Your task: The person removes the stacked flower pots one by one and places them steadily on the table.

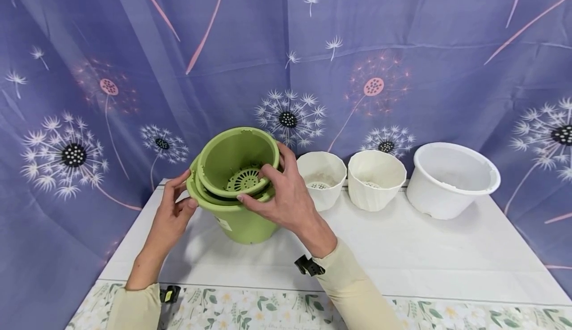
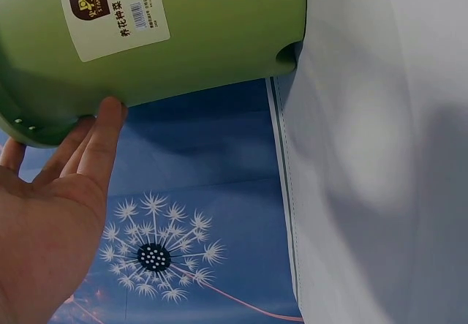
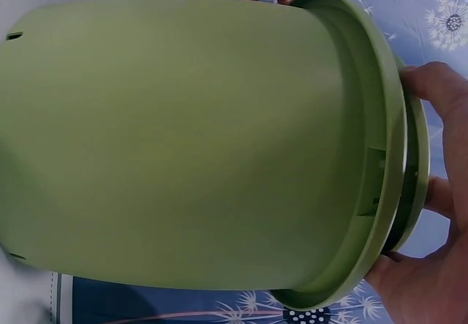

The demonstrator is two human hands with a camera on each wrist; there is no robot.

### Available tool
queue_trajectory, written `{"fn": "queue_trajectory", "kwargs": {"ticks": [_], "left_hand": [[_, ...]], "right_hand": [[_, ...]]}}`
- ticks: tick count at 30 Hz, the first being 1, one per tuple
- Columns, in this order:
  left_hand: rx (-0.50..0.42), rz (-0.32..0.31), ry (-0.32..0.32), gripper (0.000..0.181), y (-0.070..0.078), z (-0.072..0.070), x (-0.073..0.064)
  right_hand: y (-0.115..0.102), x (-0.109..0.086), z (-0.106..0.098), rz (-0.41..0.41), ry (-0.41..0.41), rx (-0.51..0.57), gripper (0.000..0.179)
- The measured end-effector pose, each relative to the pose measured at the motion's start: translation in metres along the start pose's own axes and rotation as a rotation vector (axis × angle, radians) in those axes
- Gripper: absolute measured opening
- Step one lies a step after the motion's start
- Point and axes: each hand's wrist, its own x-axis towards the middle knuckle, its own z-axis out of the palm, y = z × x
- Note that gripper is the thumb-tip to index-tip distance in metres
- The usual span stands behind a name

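Left of centre in the head view, the rim of the outer green pot is held at its left edge by the left hand, partly open with fingers and thumb set about the lip; with support given at one side only, the pot could be tipped if it is pushed from the right. Inside it, the inner green pot sits tilted, its rim pinched on the right by the right hand, thumb outside and a fingertip inside; the two walls could be wedged together by a slanted pull or push, and the left cream pot, close by at centre, could be knocked by an elbowing swing. Smooth, matte, plastic-looking walls with thick rolled rims are shown by the green pots, a paper-like label being stuck on the outer one, and slots radiate across the inner base. Faceted sides are seen on the left cream pot and right cream pot, while a plain, smooth, tapered form is had by the white pot, at right on the cloth-covered counter.
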Motion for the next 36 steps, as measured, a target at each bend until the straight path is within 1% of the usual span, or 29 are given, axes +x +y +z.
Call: {"fn": "queue_trajectory", "kwargs": {"ticks": [5, 14, 21, 30, 36], "left_hand": [[-0.010, -0.019, 0.006, 0.061, -0.0006, -0.0005, -0.0003], [-0.020, -0.007, 0.001, 0.061, -0.0008, 0.0009, 0.0003], [-0.015, -0.005, -0.004, 0.062, 0.0006, 0.0006, 0.0007], [-0.021, 0.017, 0.001, 0.061, -0.0006, 0.0007, 0.0001], [-0.030, -0.013, 0.013, 0.061, -0.0004, 0.0014, 0.0008]], "right_hand": [[0.0001, -0.0006, 0.0002, -0.011, 0.017, 0.027, 0.044], [0.0005, 0.0012, -0.0004, -0.027, 0.055, 0.039, 0.045], [-0.0010, 0.0008, -0.0018, -0.024, 0.058, 0.061, 0.045], [-0.0036, 0.0022, -0.0048, -0.022, 0.058, 0.082, 0.045], [-0.0050, 0.0035, -0.0078, -0.022, 0.077, 0.109, 0.044]]}}
